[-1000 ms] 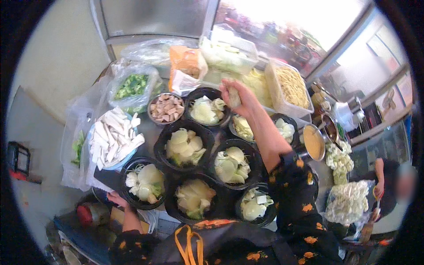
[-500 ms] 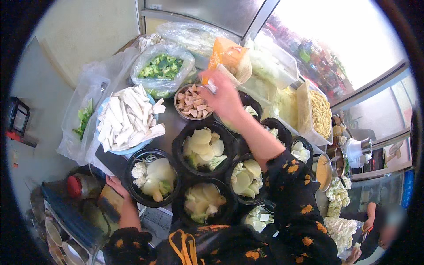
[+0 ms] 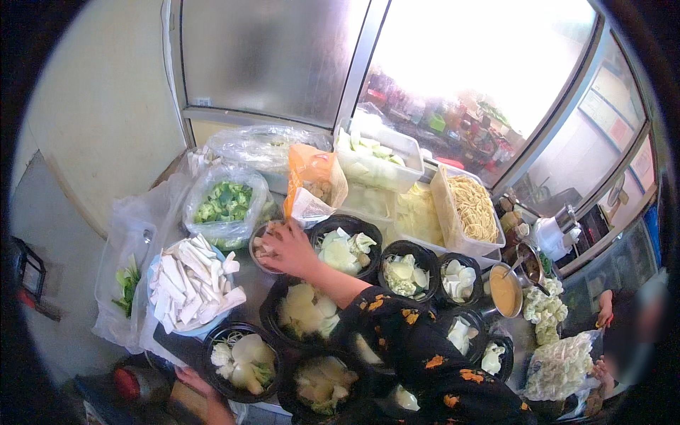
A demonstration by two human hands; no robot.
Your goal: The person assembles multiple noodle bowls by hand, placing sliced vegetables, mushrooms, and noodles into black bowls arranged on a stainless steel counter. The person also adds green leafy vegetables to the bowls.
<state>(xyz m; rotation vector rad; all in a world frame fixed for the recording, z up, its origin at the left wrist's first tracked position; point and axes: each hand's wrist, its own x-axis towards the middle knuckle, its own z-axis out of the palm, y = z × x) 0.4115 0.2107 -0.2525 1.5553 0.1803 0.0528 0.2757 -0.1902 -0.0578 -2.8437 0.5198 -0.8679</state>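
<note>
My right hand (image 3: 289,248) reaches over a small steel bowl (image 3: 253,249) of pinkish-brown cubes (image 3: 262,246). Its fingers curl down among the cubes, and their tips are partly hidden. Right behind the hand stands an orange-and-clear bag (image 3: 312,177) with its top folded open. At the table's front left edge is my left hand (image 3: 195,382), low beside a black bowl of cut vegetables (image 3: 244,360); its fingers look stretched out and it holds nothing I can see. More black bowls, such as the one under my right forearm (image 3: 304,312), hold pale slices and greens.
White strips fill a blue bowl (image 3: 191,283) at the left. Broccoli lies in a plastic-lined bowl (image 3: 225,202). Noodles fill a clear tub (image 3: 471,209) by the window. A pot of orange sauce (image 3: 505,290) stands right, near cauliflower (image 3: 544,312) and another person's hand (image 3: 604,308).
My right hand has moved from the orange bag down onto the bowl of cubes. The head view has tilted up, showing more window. My left hand stays at the table's front edge.
</note>
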